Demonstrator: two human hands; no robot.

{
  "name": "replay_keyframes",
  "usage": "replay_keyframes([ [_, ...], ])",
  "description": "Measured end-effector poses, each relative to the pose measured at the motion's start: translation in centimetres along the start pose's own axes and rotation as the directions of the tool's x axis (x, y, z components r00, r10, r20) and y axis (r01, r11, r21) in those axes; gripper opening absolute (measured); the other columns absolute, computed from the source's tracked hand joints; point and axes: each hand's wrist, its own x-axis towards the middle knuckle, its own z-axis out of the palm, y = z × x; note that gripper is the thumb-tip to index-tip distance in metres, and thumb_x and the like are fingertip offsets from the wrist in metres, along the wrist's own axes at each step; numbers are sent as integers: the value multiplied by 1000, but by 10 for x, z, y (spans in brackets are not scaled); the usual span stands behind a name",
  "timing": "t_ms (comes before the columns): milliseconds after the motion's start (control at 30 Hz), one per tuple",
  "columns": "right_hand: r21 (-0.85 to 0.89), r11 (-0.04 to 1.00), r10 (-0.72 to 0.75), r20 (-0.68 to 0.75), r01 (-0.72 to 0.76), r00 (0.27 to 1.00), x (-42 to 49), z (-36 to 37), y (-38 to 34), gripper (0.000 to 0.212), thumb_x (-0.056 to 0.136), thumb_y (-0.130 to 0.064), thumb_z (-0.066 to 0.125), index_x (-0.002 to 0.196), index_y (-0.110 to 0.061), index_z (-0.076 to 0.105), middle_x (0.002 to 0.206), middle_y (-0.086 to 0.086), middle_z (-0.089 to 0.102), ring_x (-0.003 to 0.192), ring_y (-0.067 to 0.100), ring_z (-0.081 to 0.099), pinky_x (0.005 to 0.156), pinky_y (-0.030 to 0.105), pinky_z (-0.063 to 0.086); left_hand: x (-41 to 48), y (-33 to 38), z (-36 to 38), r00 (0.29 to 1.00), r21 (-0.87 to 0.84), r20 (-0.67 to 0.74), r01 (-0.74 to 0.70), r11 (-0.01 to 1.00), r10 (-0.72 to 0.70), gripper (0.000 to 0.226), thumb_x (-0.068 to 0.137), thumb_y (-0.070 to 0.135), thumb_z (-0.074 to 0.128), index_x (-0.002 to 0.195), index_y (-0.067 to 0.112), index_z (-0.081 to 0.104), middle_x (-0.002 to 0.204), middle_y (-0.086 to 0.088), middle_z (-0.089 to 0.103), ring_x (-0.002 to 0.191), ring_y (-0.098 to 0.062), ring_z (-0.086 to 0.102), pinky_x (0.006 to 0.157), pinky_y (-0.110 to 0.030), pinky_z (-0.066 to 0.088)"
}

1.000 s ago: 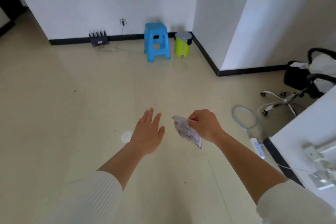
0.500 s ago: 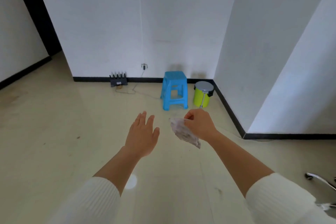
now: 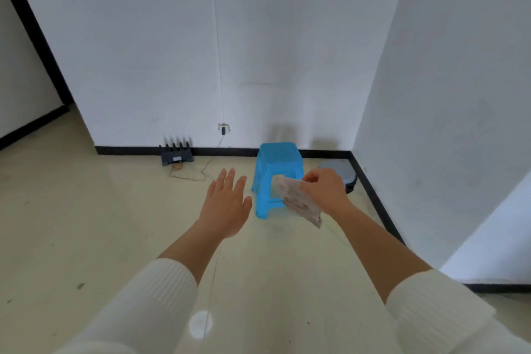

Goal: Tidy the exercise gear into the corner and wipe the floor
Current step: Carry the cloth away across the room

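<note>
**Wipe carried toward the corner**

Floor (image 3: 86, 238) underfoot. Ahead, blue stool (image 3: 280, 158) just beyond the fingertips of the left hand (image 3: 227, 207); lidded bin (image 3: 342, 171) just past the knuckles of the right hand (image 3: 324, 190). Left fingers straight, together, empty. Right fingers pinch the crumpled wipe (image 3: 298, 204), which dangles below them. Risk: so light a pinch may drop it short of the bin. Half a second ago, stool and bin sat farther off.

A wide-angle camera worn on the head looks forward and down, close over the left hand (image 3: 227, 207) and right hand (image 3: 324, 192), facing the blue stool (image 3: 277, 169) at 12 o'clock and the wall corner (image 3: 352, 149) at 1 o'clock.
</note>
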Motion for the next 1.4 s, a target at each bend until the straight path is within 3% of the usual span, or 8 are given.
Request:
replay_keyframes([
  [300,-26,998,52,-33,-52,998,255,-5,60,8,80,-18,64,75,-23,67,62,-9,56,56,4,49,48,17,34,267,42,71,999,-100,32,-5,995,8,57,101,40,27,152,17,14,160,-10,6,148,-25,0,120,-40,6],
  [600,50,994,95,101,-101,990,484,16,111,12,83,-14,64,79,-2,65,54,-6,45,42,-1,47,38,8,29,472,50,150,976,-264,134,204,943,-174,57,100,41,28,152,18,17,160,-10,7,148,-24,0,121,-40,6],
  [667,14,994,102,119,-104,988,530,31,119,14,81,-22,66,76,-10,65,57,-7,47,54,2,52,43,14,32,513,41,162,971,-264,137,227,937,-196,57,100,40,27,152,17,18,160,-11,8,148,-24,1,121,-40,6],
  [733,-39,994,108,144,-104,984,575,51,128,7,81,-25,65,76,-21,64,65,-7,52,68,12,54,51,21,34,555,30,179,964,-263,144,257,930,-225,57,101,40,28,151,17,18,160,-11,9,148,-24,2,120,-40,6],
  [900,-65,989,143,209,-132,967,678,117,161,5,82,-22,64,78,-21,63,67,-6,54,67,13,53,51,19,34,657,-4,243,956,-240,185,268,933,-227,56,100,38,29,150,16,21,159,-12,13,148,-24,5,120,-39,8],
  [1100,-4,942,323,277,-335,905,782,222,210,31,87,-44,61,80,-14,58,61,-3,57,54,13,57,49,24,40,756,-49,339,917,-223,339,297,928,-212,70,90,52,10,150,17,21,159,-12,13,148,-24,7,120,-35,8],
  [1233,-26,917,378,368,-398,849,830,289,243,13,91,-27,57,84,-16,53,66,-4,55,48,7,51,39,13,35,797,-76,395,873,-211,427,350,913,-236,59,98,43,22,151,16,21,159,-11,13,147,-24,8,119,-32,7],
  [1400,66,890,374,458,-451,806,872,361,274,8,87,-21,61,83,-18,56,63,-7,49,57,9,46,51,17,35,827,-95,458,837,-206,483,394,896,-257,96,71,58,-9,150,13,21,158,-12,16,147,-24,11,118,-28,5],
])
